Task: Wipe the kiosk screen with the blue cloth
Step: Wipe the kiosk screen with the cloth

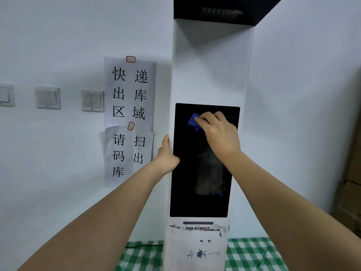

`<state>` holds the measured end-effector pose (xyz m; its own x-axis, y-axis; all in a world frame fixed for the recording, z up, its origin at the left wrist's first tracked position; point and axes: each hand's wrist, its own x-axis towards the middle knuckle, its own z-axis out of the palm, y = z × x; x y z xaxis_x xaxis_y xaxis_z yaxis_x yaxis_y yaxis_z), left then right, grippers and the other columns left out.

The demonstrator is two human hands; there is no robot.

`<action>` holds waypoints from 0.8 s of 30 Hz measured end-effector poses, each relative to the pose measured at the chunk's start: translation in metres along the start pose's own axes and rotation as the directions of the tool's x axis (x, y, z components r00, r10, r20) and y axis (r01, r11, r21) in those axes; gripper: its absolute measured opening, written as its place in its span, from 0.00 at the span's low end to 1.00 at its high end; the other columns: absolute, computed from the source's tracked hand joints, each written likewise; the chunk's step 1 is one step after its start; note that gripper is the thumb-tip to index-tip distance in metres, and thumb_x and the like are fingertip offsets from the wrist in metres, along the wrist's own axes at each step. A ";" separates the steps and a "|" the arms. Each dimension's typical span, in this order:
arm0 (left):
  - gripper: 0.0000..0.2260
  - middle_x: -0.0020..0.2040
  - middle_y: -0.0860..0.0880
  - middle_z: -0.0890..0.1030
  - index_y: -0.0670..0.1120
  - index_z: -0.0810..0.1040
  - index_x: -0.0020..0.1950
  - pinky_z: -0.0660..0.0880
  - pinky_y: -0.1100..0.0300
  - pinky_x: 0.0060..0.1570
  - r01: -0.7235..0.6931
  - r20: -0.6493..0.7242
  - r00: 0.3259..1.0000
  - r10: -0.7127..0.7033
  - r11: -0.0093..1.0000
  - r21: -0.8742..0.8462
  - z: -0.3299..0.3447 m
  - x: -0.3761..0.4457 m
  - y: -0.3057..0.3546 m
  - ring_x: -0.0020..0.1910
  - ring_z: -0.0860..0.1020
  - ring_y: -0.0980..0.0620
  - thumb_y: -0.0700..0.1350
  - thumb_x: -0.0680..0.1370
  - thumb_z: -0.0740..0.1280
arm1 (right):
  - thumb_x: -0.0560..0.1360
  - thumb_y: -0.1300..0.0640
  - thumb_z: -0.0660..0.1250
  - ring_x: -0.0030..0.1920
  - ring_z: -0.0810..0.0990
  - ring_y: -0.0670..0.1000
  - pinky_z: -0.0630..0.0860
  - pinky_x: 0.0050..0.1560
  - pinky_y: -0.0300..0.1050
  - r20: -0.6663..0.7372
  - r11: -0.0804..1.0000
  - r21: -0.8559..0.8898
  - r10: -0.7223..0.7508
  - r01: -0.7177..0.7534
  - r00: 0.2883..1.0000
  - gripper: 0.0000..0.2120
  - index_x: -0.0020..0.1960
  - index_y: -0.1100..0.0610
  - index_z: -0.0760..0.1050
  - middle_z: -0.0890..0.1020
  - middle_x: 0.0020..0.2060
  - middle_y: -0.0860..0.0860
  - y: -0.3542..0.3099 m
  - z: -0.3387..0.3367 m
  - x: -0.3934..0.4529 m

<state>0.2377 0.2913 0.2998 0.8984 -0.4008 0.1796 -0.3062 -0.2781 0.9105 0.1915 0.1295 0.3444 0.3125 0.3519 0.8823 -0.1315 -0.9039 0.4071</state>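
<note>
The right hand [218,132] presses the blue cloth [194,122], fingers clamped on it, near the kiosk screen [195,192] top edge; the left hand [166,155] grips the kiosk's left edge.

your right hand [218,132] presses the blue cloth [194,122] against the dark kiosk screen [197,192], up near its 12 o'clock edge. your left hand [167,155] grips the white kiosk [211,71] at the screen's 9 o'clock side. paper signs [130,118] hang on the wall at 9 o'clock.
</note>
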 end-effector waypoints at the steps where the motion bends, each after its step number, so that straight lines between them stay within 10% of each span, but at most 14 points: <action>1: 0.40 0.68 0.42 0.68 0.54 0.45 0.78 0.70 0.46 0.66 -0.005 -0.004 1.000 0.005 1.000 -0.002 0.001 0.000 0.000 0.66 0.71 0.42 0.33 0.75 0.64 | 0.63 0.71 0.72 0.40 0.77 0.57 0.66 0.21 0.40 -0.008 0.999 0.005 0.038 -0.038 0.999 0.19 0.52 0.60 0.81 0.81 0.46 0.53 -0.004 0.001 0.001; 8: 0.37 0.62 0.41 0.74 0.56 0.50 0.77 0.76 0.53 0.53 -0.037 -0.058 0.998 0.035 0.999 -0.032 0.005 0.003 -0.003 0.58 0.76 0.43 0.34 0.74 0.62 | 0.65 0.66 0.70 0.40 0.78 0.55 0.68 0.24 0.41 0.109 0.958 0.034 -0.286 0.284 0.952 0.17 0.54 0.59 0.81 0.81 0.44 0.53 -0.015 0.005 -0.034; 11: 0.38 0.68 0.41 0.70 0.57 0.49 0.77 0.74 0.50 0.61 -0.009 -0.040 0.999 0.008 0.999 -0.037 0.005 0.006 -0.002 0.63 0.74 0.42 0.35 0.75 0.63 | 0.70 0.64 0.60 0.39 0.78 0.56 0.68 0.22 0.41 0.048 0.976 -0.020 -0.218 0.219 0.975 0.15 0.52 0.57 0.81 0.81 0.43 0.51 0.008 0.001 -0.025; 16: 0.38 0.67 0.41 0.70 0.57 0.47 0.77 0.76 0.49 0.58 -0.001 -0.111 0.994 -0.001 1.000 -0.018 0.010 0.010 -0.003 0.60 0.76 0.43 0.36 0.74 0.63 | 0.62 0.70 0.73 0.40 0.77 0.57 0.68 0.20 0.40 0.007 0.996 0.032 0.089 -0.089 0.996 0.18 0.50 0.60 0.81 0.81 0.45 0.53 -0.008 0.002 -0.007; 24: 0.37 0.68 0.41 0.70 0.57 0.49 0.77 0.78 0.54 0.51 -0.005 -0.129 0.992 0.002 1.000 -0.023 0.012 0.015 -0.007 0.59 0.76 0.43 0.37 0.74 0.64 | 0.69 0.65 0.62 0.40 0.78 0.57 0.67 0.22 0.41 0.052 0.986 -0.029 -0.161 0.163 0.986 0.15 0.53 0.58 0.81 0.81 0.44 0.52 0.021 -0.003 -0.028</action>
<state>0.2494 0.2766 0.2916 0.9309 -0.2852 0.2280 -0.3032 -0.2558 0.9179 0.1772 0.1013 0.3289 0.3782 0.4797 0.7917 -0.1057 -0.8273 0.5518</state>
